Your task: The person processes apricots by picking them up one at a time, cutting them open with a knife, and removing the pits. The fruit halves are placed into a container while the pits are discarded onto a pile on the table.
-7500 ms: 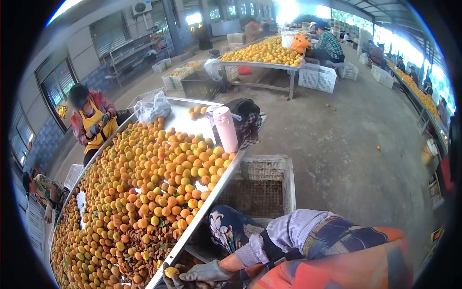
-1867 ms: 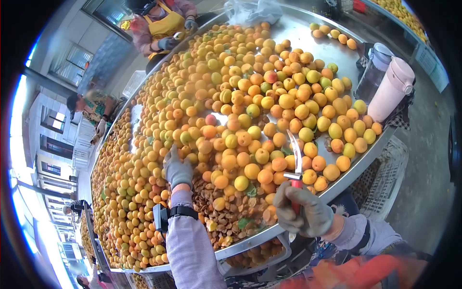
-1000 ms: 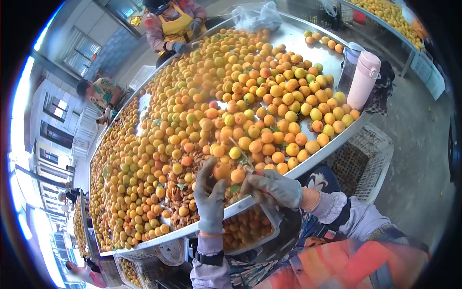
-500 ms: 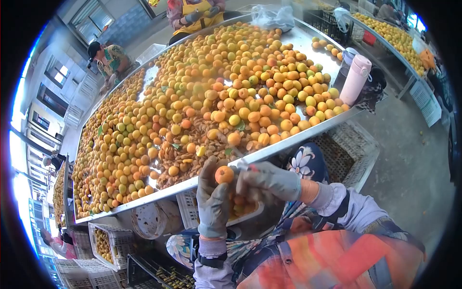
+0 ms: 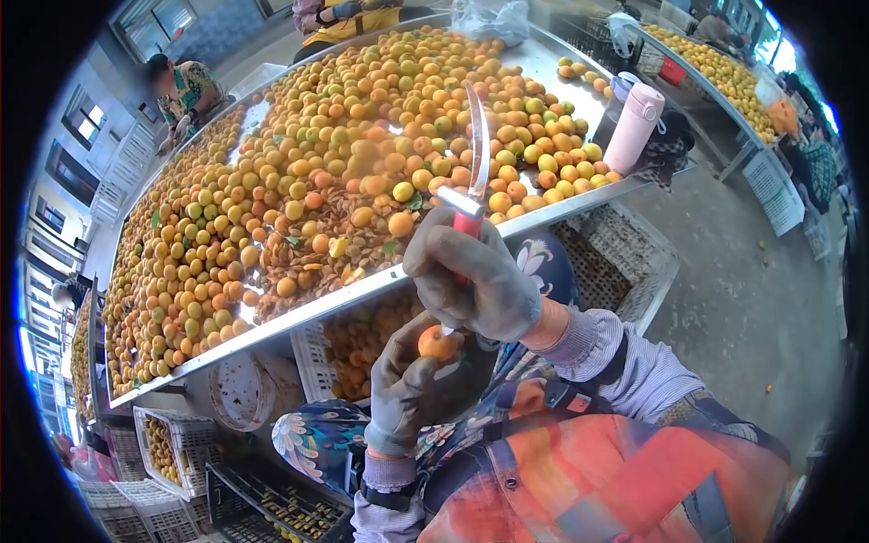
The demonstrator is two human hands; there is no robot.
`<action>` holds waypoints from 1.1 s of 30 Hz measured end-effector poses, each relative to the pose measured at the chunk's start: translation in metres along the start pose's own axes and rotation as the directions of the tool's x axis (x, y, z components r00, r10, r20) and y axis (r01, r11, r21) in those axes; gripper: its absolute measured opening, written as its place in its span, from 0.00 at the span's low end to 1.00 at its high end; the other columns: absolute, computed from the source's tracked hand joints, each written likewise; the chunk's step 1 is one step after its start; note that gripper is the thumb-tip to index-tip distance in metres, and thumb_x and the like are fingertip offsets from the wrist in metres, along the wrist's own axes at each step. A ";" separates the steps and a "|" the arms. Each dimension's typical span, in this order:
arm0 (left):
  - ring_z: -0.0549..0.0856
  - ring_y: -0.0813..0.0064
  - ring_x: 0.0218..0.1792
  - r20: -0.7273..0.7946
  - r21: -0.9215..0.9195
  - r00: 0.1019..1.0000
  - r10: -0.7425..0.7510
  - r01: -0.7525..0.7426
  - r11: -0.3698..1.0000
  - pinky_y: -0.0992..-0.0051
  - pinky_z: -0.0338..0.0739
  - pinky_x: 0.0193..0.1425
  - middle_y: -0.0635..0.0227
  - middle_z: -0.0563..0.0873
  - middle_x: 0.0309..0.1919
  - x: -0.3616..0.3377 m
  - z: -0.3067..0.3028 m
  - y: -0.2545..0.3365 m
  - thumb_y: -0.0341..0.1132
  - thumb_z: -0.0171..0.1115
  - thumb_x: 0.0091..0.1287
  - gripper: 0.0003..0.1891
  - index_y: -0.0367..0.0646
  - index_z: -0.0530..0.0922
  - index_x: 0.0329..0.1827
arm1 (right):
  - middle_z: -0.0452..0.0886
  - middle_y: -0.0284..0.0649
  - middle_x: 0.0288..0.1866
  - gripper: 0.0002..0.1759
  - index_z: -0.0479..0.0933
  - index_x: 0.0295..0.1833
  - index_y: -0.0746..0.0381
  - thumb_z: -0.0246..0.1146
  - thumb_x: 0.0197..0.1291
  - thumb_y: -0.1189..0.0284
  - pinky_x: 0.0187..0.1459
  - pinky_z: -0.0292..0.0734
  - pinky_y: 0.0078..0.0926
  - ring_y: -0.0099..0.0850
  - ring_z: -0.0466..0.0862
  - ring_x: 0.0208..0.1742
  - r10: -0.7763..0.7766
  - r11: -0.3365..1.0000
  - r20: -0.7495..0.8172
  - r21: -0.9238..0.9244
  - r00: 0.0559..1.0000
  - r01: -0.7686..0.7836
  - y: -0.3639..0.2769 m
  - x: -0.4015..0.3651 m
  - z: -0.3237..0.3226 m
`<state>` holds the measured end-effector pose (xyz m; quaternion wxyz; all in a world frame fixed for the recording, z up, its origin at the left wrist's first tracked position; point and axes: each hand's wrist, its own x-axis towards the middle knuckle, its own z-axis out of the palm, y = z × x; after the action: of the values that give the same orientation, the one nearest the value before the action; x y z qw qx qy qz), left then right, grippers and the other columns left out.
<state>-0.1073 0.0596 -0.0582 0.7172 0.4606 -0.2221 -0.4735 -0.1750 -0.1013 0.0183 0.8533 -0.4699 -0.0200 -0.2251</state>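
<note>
Gloved in grey, my left hand (image 5: 403,385) has its fingers wrapped round an orange fruit (image 5: 438,344), low in front of the table's edge. Just above it, my right hand (image 5: 475,276) is closed on the red handle of a curved knife (image 5: 480,145). The blade points up over the table, and the lower end of the handle is hidden in the glove. Many orange and yellow fruits (image 5: 335,136) cover the metal table (image 5: 317,308). Brown pieces (image 5: 308,258), with some fruits among them, lie near its front edge.
A pink bottle (image 5: 635,127) stands at the table's right corner. White crates (image 5: 634,262) (image 5: 312,362), a round bucket (image 5: 243,391) and a black crate (image 5: 262,507) are below. One person (image 5: 186,95) is at the far left side, another (image 5: 348,23) at the far edge.
My right hand has risen, and the knife's blade now shows upright. My left hand has stayed closed on the fruit, now slightly lower in view. The table has shifted left and up in view.
</note>
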 end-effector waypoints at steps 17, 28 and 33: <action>0.80 0.74 0.51 -0.021 0.221 0.991 0.135 -0.127 0.967 0.75 0.74 0.57 0.61 0.80 0.53 0.002 0.009 -0.007 0.41 0.70 0.59 0.32 0.30 0.70 0.61 | 0.55 0.23 0.16 0.19 0.74 0.33 0.57 0.52 0.70 0.55 0.14 0.49 0.15 0.15 0.53 0.12 0.269 0.850 -0.211 0.511 0.940 -0.128 0.031 0.006 -0.024; 0.78 0.67 0.57 -0.156 -0.008 0.977 0.148 -0.151 0.988 0.69 0.74 0.62 0.59 0.74 0.59 0.010 -0.001 -0.003 0.36 0.69 0.60 0.35 0.34 0.62 0.67 | 0.63 0.24 0.17 0.19 0.75 0.34 0.58 0.52 0.69 0.54 0.14 0.51 0.15 0.15 0.56 0.12 0.241 0.919 -0.201 0.363 0.949 -0.156 0.023 0.003 -0.033; 0.77 0.66 0.59 -0.156 -0.104 0.979 0.134 -0.151 0.983 0.67 0.74 0.63 0.59 0.74 0.60 0.010 -0.016 -0.005 0.37 0.69 0.60 0.35 0.36 0.62 0.67 | 0.71 0.26 0.20 0.21 0.76 0.37 0.60 0.51 0.69 0.53 0.13 0.56 0.09 0.13 0.65 0.12 0.480 0.855 -0.093 -0.174 0.872 -0.489 0.022 -0.018 -0.025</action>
<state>-0.0933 0.0576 -0.0716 0.7892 0.4352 -0.1728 -0.3974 -0.1870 -0.1045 -0.0174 0.8335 -0.5343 0.1403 -0.0147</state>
